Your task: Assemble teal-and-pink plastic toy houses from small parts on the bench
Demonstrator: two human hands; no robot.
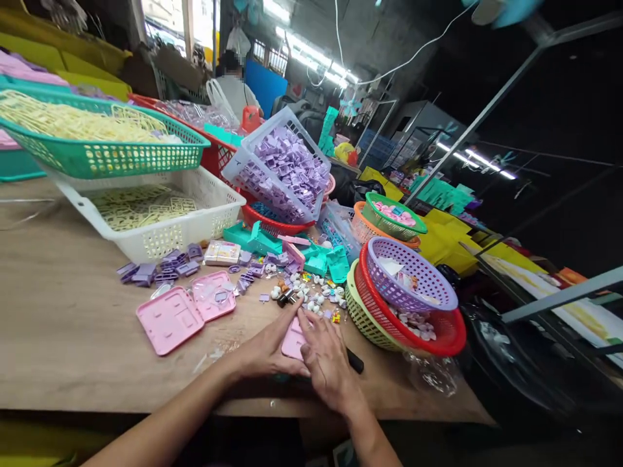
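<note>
My left hand [265, 350] and my right hand [327, 360] meet near the table's front edge over a small pink plastic case [293, 340]. Both hands press on it, the left cupping its left side, the right lying on top with fingers bent. A black object [355, 361] pokes out from under my right hand. An open pink case [187, 311] lies flat to the left. Small white and coloured parts [311, 295] are scattered just beyond my fingers.
Purple plastic pieces [156, 269] lie by a white basket [160, 217]. A green basket [97, 139] sits above it. A tilted white crate of purple parts [285, 168] stands behind. Stacked round baskets [409, 298] sit right. A person [233, 81] works far back.
</note>
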